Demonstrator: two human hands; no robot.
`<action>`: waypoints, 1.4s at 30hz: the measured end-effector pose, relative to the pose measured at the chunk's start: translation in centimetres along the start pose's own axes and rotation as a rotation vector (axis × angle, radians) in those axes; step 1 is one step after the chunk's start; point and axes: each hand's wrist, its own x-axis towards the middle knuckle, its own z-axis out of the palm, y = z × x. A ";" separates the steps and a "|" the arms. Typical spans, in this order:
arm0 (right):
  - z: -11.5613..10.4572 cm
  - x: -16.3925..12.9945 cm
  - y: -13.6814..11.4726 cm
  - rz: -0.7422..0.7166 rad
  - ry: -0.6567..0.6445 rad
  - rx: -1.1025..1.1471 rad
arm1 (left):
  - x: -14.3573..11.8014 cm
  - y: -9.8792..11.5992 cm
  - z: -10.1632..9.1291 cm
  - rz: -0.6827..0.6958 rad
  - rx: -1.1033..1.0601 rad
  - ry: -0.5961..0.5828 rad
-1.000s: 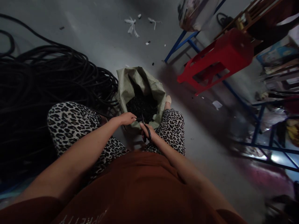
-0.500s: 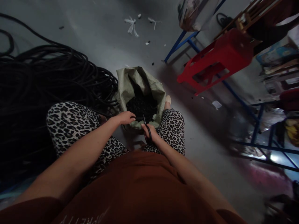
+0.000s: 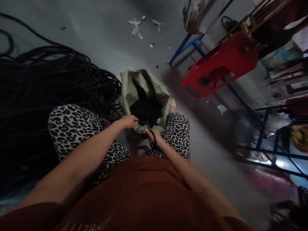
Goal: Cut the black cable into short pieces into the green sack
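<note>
My left hand (image 3: 130,121) is closed around a black rubber cord (image 3: 142,122), whose end sticks out to the right over the mouth of a pale woven sack (image 3: 160,93). In my right hand (image 3: 155,137) is a pair of scissors (image 3: 154,138) with black handles. Its blades meet the end of the cord; how far they stand apart is too dark to tell. Many small black pieces (image 3: 146,109) lie inside the sack, which stands between my knees.
A large heap of coiled black cord (image 3: 60,70) lies on the left. To the right are a red plastic stool (image 3: 231,61) on its side and a blue metal frame (image 3: 261,134). White scraps (image 3: 136,27) lie on the floor ahead.
The scissor blades have come onto the cord and look closer together than before. Both hands have stayed in nearly the same place. The view has shifted slightly.
</note>
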 end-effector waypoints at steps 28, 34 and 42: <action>0.6 -0.2 -1.0 0.046 -0.114 0.153 | 0.0 0.5 -0.2 -0.004 -0.035 0.021; 0.7 0.1 -0.6 0.008 -0.116 0.126 | 0.1 0.5 0.1 -0.005 -0.041 0.017; 0.8 1.0 0.1 0.017 -0.101 0.071 | 0.3 0.1 0.4 0.024 -0.083 -0.002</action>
